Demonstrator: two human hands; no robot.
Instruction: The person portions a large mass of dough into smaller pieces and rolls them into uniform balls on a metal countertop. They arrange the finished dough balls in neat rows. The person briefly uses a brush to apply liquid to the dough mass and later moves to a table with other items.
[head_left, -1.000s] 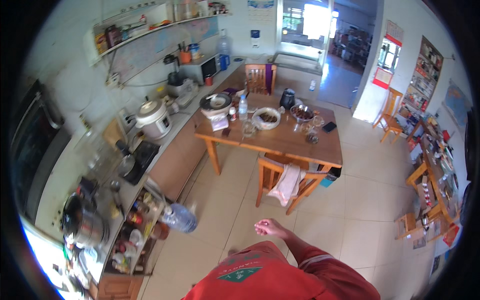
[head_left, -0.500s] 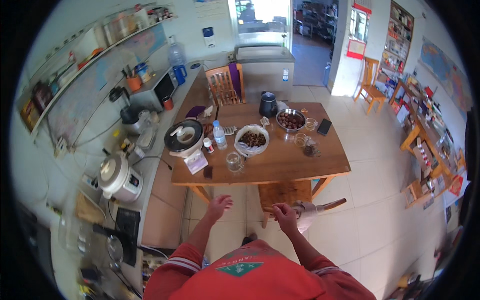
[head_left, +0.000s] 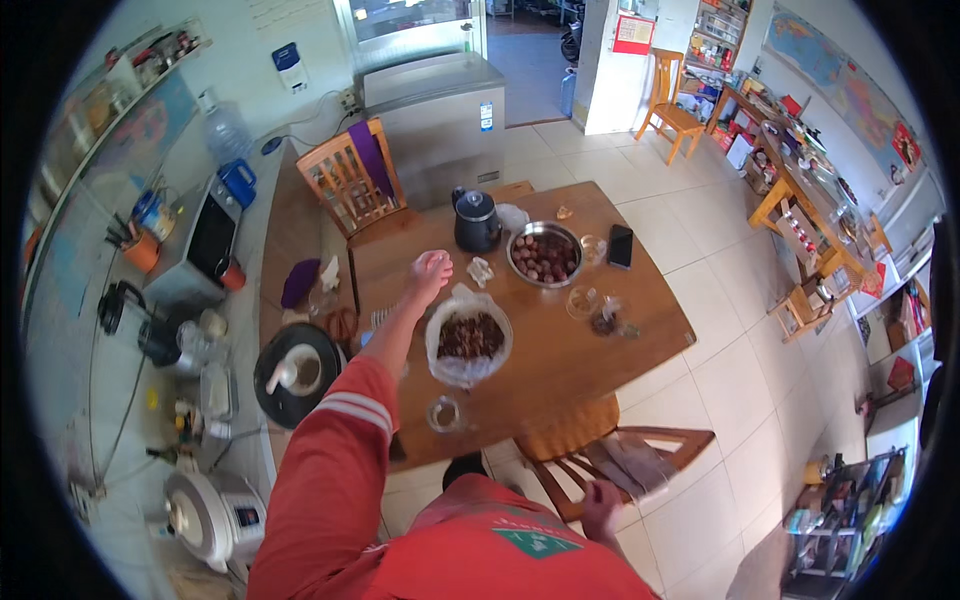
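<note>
My left hand [head_left: 430, 272] reaches out over the wooden table [head_left: 560, 360], fingers loosely apart and holding nothing. It hovers just left of a black kettle [head_left: 476, 220] and above a bowl lined with a plastic bag [head_left: 468, 340] full of dark fruit. A metal bowl [head_left: 545, 255] of reddish-brown fruit stands to the right of the kettle. My right hand [head_left: 600, 503] is low, at the back rail of a wooden chair [head_left: 620, 450] draped with a cloth. It is blurred, so its grip is unclear.
A small glass [head_left: 443, 413] stands near the table's front edge, and a dark phone [head_left: 620, 245] and more glasses [head_left: 583, 300] lie at the right. A black pan [head_left: 295, 372], microwave [head_left: 200, 240] and rice cooker [head_left: 215, 515] line the left counter. A second chair [head_left: 350, 180] and chest freezer [head_left: 435, 100] stand behind.
I have come up to the table. My left arm has stretched forward over it toward the kettle. My right hand has stayed low by the chair.
</note>
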